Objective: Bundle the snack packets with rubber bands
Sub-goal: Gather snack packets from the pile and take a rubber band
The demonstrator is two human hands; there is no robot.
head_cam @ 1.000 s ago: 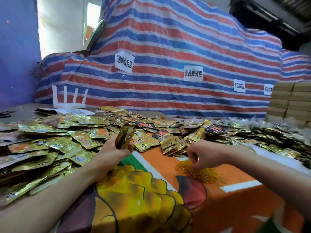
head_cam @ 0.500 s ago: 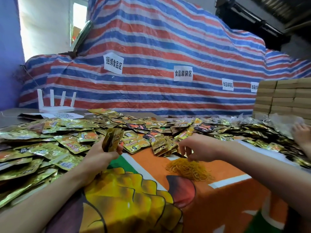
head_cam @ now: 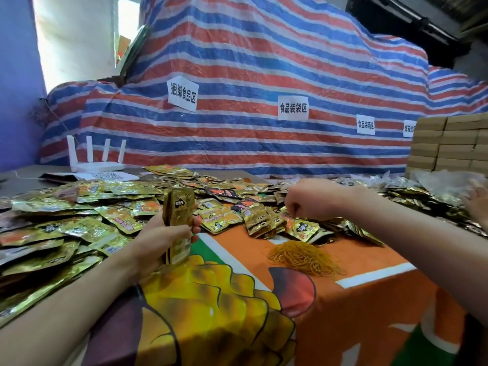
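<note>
- The stack of snack packets (head_cam: 179, 207) stands upright in the left grip (head_cam: 158, 241), at the near edge of the loose packets. Fingers and thumb are curled around its lower half, and its top half is free.
- The right grip (head_cam: 309, 200) is narrow. Its fingertips pinch what seems to be one rubber band (head_cam: 296, 211), a thin strand hanging down. It is too fine to say surely that it is only one.
- First risk, as I judge it: the gold foil looks slippery, so packets can fan out or slide from the stack when the band goes over the free top. If the band is opened too little, it can catch on a corner and snap back.
- Second risk: two bands lifted together would make a tangled loop.
- The stack is to the left of the right grip, at about the same height and well apart from it. The rubber band pile (head_cam: 303, 256) lies below the right grip, on the orange cloth (head_cam: 356, 299) of the bench.
- Loose packets (head_cam: 79, 228) cover the left and far side of the bench. A white router (head_cam: 96, 159) stands far left, and another person's hand (head_cam: 479, 204) shows at the right edge.
</note>
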